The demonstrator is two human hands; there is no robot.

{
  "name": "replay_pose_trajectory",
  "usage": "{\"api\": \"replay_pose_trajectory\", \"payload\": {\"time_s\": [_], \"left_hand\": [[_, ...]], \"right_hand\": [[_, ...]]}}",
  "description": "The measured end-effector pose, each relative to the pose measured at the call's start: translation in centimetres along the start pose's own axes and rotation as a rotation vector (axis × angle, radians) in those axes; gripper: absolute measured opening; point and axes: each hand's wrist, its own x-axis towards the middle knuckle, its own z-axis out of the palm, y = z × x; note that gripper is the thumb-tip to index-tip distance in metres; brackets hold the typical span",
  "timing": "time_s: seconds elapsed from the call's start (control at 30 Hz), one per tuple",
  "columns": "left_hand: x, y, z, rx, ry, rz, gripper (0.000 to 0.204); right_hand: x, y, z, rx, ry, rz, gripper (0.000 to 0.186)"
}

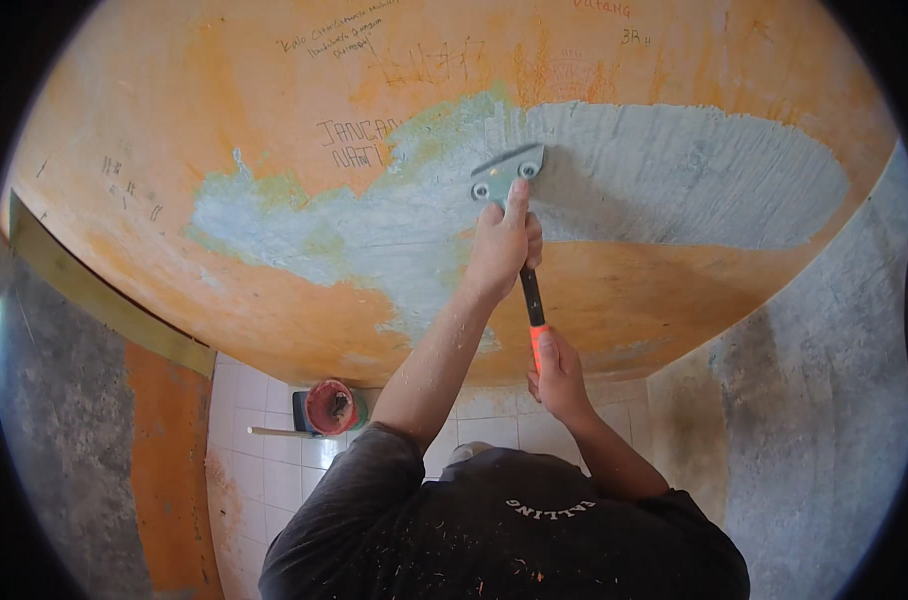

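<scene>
A long-handled wall scraper [532, 298] is held in both hands, its wide metal blade head against the wall [394, 215]. My left hand [504, 240] grips the upper handle just below the head, thumb laid along it toward the blade. Lower down, my right hand [558, 375] is wrapped round the orange part of the handle. Around the blade, a bare grey patch [674, 185] spreads to both sides, with greenish remnants on its left. Orange paint with handwriting and scribbles borders it. The edge of the blade touching the wall is partly hard to make out.
On the tiled floor [269, 455] below the wall stands a reddish bucket [332, 406], with a pale stick [280, 432] beside it. A grey side wall [804, 370] meets the painted one at right. At left is an orange-and-grey wall [169, 470]. Paint flakes speckle my dark shirt.
</scene>
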Motion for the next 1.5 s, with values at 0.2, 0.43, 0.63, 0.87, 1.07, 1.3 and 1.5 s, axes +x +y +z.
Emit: {"api": "replay_pose_trajectory", "payload": {"time_s": [0.2, 0.43, 0.63, 0.87, 1.07, 1.3, 1.5], "left_hand": [[-0.7, -1.4, -1.8, -0.006, -0.086, -0.073, 0.042], [0.6, 4.3, 0.2, 0.097, -0.212, 0.062, 0.043], [0.5, 1.2, -1.3, 0.107, -0.268, 0.014, 0.036], [1.4, 4.6, -0.3, 0.073, -0.336, -0.003, 0.034], [0.8, 4.7, -0.5, 0.078, -0.345, 0.003, 0.034], [0.8, 3.7, -0.2, -0.036, -0.354, -0.026, 0.033], [1.3, 5.5, 0.9, -0.131, -0.402, -0.004, 0.032]], "right_hand": [[-0.9, 2.4, 0.8, 0.073, -0.092, 0.090, 0.038], [-0.1, -2.0, 2.4, 0.052, -0.019, -0.041, 0.047], [0.0, 0.3, 2.3, 0.126, -0.054, 0.012, 0.048], [-0.3, -2.3, 4.1, 0.203, -0.049, -0.022, 0.050], [-0.9, -2.6, 5.0, 0.143, 0.008, -0.023, 0.050], [-1.8, -3.1, 4.0, 0.111, 0.029, 0.015, 0.050], [-2.0, -5.5, 4.7, 0.100, 0.039, -0.004, 0.047]]}}
